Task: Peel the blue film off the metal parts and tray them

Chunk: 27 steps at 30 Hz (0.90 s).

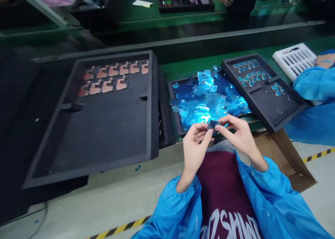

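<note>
A small dark circuit board [213,123] is pinched between my two hands, just over the front edge of the blue film pile. My left hand [195,145] grips its left side between thumb and fingers. On the other side, my right hand [241,135] has thumb and forefinger closed at the board's right edge. A sliver of blue film [226,125] shows by the right fingers; whether it is still attached to the board I cannot tell. Behind my hands, loose pieces of shiny blue film [206,102] are heaped over a black tray [178,122].
To the left, a large black foam tray [110,127] holds rows of copper-coloured boards [108,86]. A smaller black tray [281,108] at right carries blue-covered boards [252,79]. Beyond it are a white slotted rack [295,59] and a co-worker's blue sleeve [315,83]. A cardboard box [295,162] sits below.
</note>
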Available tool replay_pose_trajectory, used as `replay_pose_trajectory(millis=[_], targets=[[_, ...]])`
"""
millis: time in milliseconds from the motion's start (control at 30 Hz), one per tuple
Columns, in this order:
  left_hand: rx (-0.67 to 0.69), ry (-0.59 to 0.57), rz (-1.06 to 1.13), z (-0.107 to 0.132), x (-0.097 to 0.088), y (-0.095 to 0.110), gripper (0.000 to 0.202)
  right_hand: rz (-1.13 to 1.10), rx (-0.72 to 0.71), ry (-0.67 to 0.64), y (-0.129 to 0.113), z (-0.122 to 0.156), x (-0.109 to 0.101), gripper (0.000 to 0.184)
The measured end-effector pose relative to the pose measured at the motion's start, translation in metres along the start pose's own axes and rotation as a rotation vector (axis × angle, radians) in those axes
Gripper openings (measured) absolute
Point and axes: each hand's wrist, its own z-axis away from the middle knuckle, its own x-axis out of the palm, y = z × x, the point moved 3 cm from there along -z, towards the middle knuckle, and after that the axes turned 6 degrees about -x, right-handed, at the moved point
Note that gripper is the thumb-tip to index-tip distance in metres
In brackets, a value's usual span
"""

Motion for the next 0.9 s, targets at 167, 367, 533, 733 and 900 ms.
replay_pose_trajectory(millis=[167, 367, 533, 733, 900], targets=[[0.132, 0.042, -0.217, 0.001, -0.003, 0.006, 0.014, 0.095, -0.155, -0.010, -0.002, 0.000, 0.007, 0.017], [0.086, 0.042, -0.145, 0.001, -0.015, 0.001, 0.019, 0.175, -0.314, -0.007, 0.003, -0.003, 0.020, 0.026], [-0.056, -0.002, -0.006, 0.003, -0.022, -0.009, 0.028, 0.159, -0.303, -0.006, 0.007, -0.004, 0.028, 0.043], [0.034, 0.156, 0.073, 0.005, -0.032, -0.029, 0.023, 0.223, -0.310, -0.016, 0.005, 0.012, 0.039, 0.021], [0.098, 0.136, 0.018, 0.020, -0.036, -0.038, 0.022, 0.494, -0.505, 0.106, 0.003, 0.027, 0.047, 0.017]])
